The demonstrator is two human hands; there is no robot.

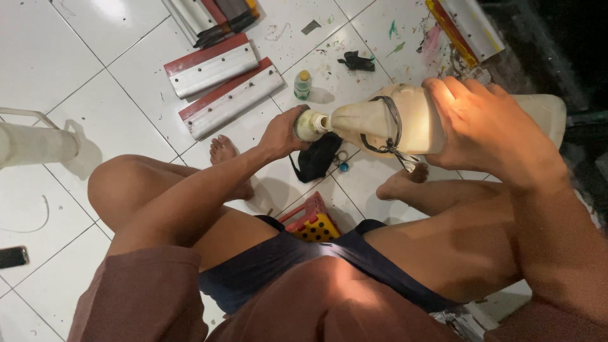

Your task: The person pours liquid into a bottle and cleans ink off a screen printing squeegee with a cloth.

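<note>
**Jug tipped to a small bottle**

Right hand (487, 126) has its grip clenched on the jug (392, 120), held sideways above the tiled floor (126, 101). Left hand (282, 133) grasps the bottle (309, 125) at the spout, over a black cloth (316, 158).

White tile floor (114, 120) w/ paint smears, dark at right edge.

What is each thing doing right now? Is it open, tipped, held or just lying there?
big jug: tipped on its side, held up, mouth against the small bottle.
small bottle: held at the jug's mouth.
left hand: closed around the small bottle.
right hand: gripping the big jug.
green-capped bottle: upright on the floor, cap on.
two squeegees: lying flat on the tiles.
</note>
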